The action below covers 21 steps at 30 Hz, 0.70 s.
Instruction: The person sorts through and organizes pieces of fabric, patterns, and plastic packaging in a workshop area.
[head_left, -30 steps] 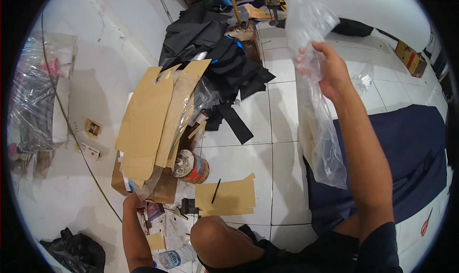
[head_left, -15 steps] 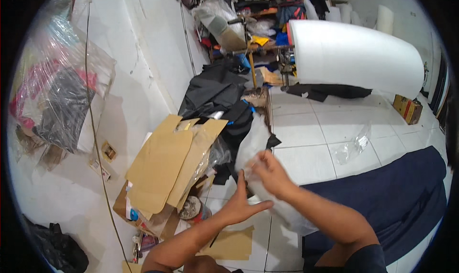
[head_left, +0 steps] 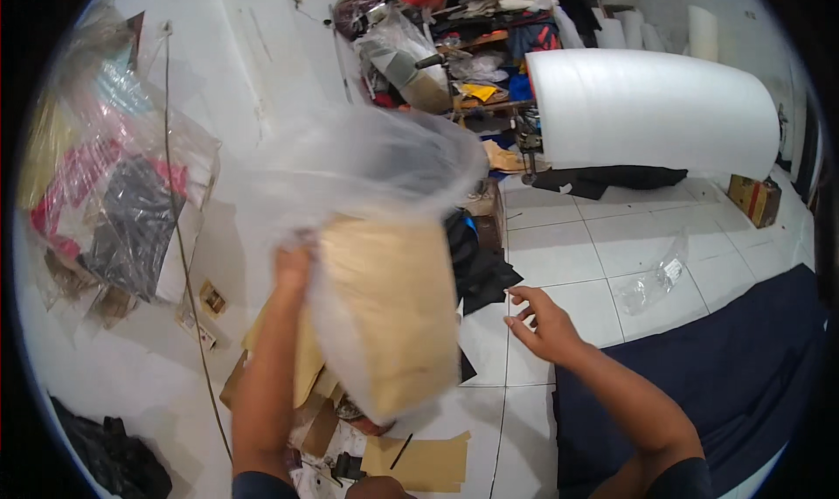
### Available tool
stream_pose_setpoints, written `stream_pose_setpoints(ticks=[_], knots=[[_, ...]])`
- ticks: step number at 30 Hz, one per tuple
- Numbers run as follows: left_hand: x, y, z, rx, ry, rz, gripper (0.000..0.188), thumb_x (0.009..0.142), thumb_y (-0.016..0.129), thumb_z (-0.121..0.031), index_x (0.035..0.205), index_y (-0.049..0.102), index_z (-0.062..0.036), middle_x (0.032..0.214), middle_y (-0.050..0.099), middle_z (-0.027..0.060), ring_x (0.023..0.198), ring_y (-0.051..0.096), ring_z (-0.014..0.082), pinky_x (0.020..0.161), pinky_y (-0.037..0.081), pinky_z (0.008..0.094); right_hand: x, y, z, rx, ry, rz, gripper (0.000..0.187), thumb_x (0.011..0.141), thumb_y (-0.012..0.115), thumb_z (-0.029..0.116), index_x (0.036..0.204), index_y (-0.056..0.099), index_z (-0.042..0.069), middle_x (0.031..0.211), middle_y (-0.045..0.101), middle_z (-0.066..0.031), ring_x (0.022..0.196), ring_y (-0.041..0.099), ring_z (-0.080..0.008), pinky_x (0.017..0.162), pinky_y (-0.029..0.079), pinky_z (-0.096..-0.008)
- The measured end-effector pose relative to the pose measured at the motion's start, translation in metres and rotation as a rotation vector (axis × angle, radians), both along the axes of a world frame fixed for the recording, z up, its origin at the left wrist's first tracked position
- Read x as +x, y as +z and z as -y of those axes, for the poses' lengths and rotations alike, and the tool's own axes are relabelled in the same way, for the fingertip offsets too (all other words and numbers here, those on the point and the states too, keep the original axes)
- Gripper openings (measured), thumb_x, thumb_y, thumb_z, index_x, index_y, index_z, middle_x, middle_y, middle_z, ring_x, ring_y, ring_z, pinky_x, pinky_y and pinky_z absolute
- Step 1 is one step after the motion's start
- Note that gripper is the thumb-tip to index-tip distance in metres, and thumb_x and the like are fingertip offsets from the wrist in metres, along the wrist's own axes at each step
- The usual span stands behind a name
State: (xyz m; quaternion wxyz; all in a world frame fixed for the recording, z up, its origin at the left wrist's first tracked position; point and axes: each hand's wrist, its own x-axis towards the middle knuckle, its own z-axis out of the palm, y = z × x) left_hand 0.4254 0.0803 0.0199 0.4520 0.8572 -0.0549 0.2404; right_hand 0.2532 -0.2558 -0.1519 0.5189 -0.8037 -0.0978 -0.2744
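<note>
A large clear plastic bag (head_left: 384, 162), blurred by motion, hangs spread out in front of me. My left hand (head_left: 294, 265) is closed on its left edge, the fingers partly smeared. A tan, cardboard-like panel (head_left: 389, 315) shows in the bag's lower part; I cannot tell whether it lies inside or shows through from behind. Right of the bag, my right hand (head_left: 544, 326) is held apart from it, fingers parted and curved, holding nothing. Behind the bag, cut cardboard sheets (head_left: 306, 359) are mostly covered.
Dark navy cloth (head_left: 699, 368) covers the floor at right. A big white roll (head_left: 655, 110) lies beyond, with a small carton (head_left: 753, 200) beside it. Crumpled clear plastic (head_left: 655, 280) and a flat cardboard piece (head_left: 419, 460) lie on the tiles. Wrapped goods (head_left: 131, 202) hang at left.
The bag has gone from hanging narrow between both hands to spread wide at the left. My left hand has moved up and left with it; my right hand has let go and moved right.
</note>
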Motion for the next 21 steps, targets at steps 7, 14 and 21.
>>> stream_pose_setpoints(ticks=[7, 14, 21], knots=[[0.056, 0.148, -0.133, 0.561, 0.546, 0.982, 0.033, 0.078, 0.057, -0.011, 0.108, 0.059, 0.0014, 0.103, 0.064, 0.0213, 0.095, 0.060, 0.0393, 0.080, 0.046, 0.0421, 0.029, -0.141, 0.153, -0.149, -0.412, -0.277, 0.024, 0.083, 0.064, 0.018, 0.100, 0.060, 0.003, 0.089, 0.066, -0.0169, 0.082, 0.066, -0.0285, 0.072, 0.051, -0.0373], [0.083, -0.004, -0.038, 0.918, 0.387, 0.308, 0.046, 0.079, 0.054, -0.011, 0.125, 0.050, -0.0058, 0.106, 0.062, 0.0198, 0.100, 0.058, 0.0366, 0.085, 0.046, 0.0474, -0.017, -0.169, 0.208, -0.187, -0.702, -0.561, 0.026, 0.082, 0.062, 0.024, 0.095, 0.062, 0.001, 0.086, 0.068, -0.0172, 0.084, 0.065, -0.0325, 0.075, 0.051, -0.0390], [0.063, -0.184, -0.044, 1.106, 0.201, -0.836, 0.110, 0.068, 0.070, -0.051, 0.147, 0.009, -0.0040, 0.151, 0.016, 0.0222, 0.139, 0.018, 0.0389, 0.108, 0.019, 0.0577, -0.025, -0.132, 0.194, 0.085, -0.420, -0.549, 0.023, 0.086, 0.061, 0.021, 0.095, 0.061, 0.000, 0.090, 0.066, -0.0161, 0.085, 0.064, -0.0274, 0.076, 0.049, -0.0351]])
